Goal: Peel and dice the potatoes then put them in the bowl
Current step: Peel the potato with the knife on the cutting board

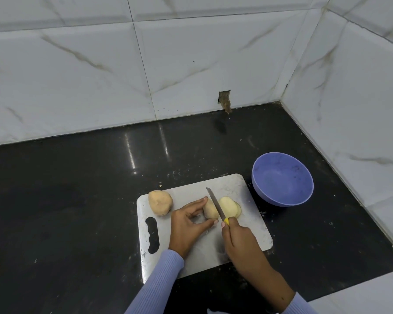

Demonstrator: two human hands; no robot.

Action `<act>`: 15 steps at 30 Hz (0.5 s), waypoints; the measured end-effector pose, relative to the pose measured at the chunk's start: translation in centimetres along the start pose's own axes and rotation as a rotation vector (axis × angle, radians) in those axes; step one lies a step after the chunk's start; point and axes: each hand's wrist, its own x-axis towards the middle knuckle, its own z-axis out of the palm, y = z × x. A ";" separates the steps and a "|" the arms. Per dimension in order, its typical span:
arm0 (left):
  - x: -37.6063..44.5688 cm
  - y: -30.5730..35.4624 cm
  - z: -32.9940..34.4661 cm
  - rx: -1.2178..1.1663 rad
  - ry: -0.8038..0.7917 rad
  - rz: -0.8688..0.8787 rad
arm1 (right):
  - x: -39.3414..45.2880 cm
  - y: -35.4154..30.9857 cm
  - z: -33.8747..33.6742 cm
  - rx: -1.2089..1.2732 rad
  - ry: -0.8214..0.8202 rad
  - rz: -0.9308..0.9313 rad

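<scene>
A peeled potato piece (pixel 209 209) lies on the white cutting board (pixel 247 223). My left hand (pixel 188 225) pinches it between fingertips and thumb. My right hand (pixel 238 241) grips a yellow-handled knife (pixel 216 203), whose blade stands in the cut between that piece and the pale slices (pixel 229 206) fallen to its right. A whole potato (pixel 160 202) sits at the board's far left corner. An empty purple bowl (pixel 283 179) stands to the right of the board.
The board lies on a black glossy counter (pixel 77 200) in a corner of white marble-tiled walls (pixel 349 98). The back wall (pixel 224 101) has a small hole at its base. The board has a handle slot (pixel 152 235) at its left end.
</scene>
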 end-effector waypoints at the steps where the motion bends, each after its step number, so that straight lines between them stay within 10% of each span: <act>1: 0.0 0.0 0.0 -0.002 0.000 -0.004 | 0.0 -0.1 0.1 -0.001 -0.002 0.000; 15: 0.1 0.4 0.0 -0.009 0.004 -0.048 | 0.0 -0.4 0.0 -0.087 -0.021 0.054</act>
